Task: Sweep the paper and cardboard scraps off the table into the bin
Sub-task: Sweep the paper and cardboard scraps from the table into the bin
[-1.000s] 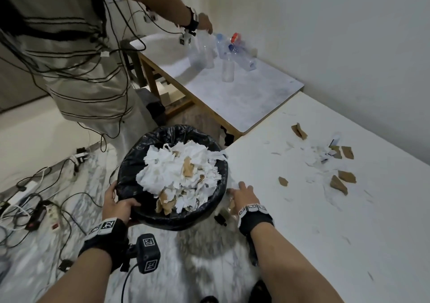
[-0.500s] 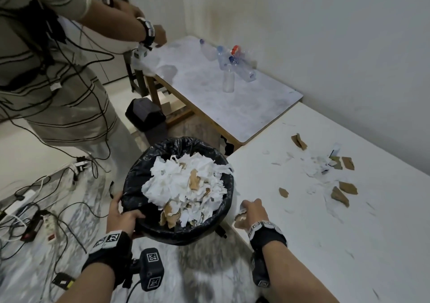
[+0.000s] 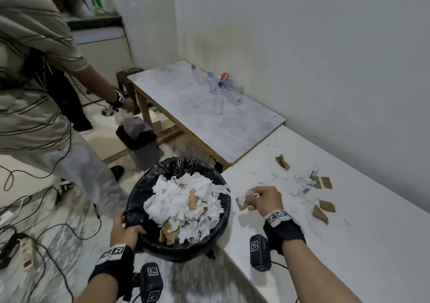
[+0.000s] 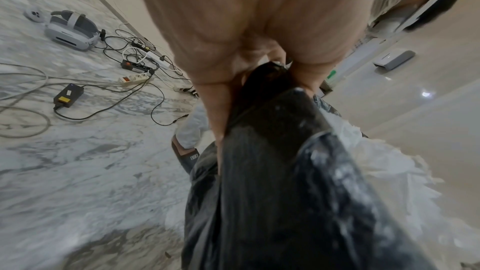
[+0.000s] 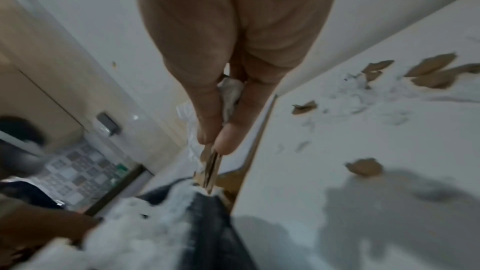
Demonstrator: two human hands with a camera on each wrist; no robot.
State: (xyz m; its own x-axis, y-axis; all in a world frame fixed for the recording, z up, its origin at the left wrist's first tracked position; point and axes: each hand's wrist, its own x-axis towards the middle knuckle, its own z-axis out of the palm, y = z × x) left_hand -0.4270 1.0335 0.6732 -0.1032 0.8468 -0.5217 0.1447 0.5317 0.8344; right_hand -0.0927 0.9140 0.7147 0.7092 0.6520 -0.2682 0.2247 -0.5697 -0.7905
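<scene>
Item: my right hand, pinching cardboard and paper scraps above the table edge; bin just to its left, rim gripped by my left hand. Remaining scraps lay farther right, nearer my right hand. Beyond: bottles, second person, nothing blocking

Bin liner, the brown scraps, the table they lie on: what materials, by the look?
Bin liner: thin black plastic film, glossy; it wrinkles and folds over the rim.
Brown scraps: cardboard, matte, with torn edges; the piece pinched by the right hand shows layered edges in the wrist view.
Table: smooth matte white top, probably laminate or painted board; the core is hidden.
</scene>
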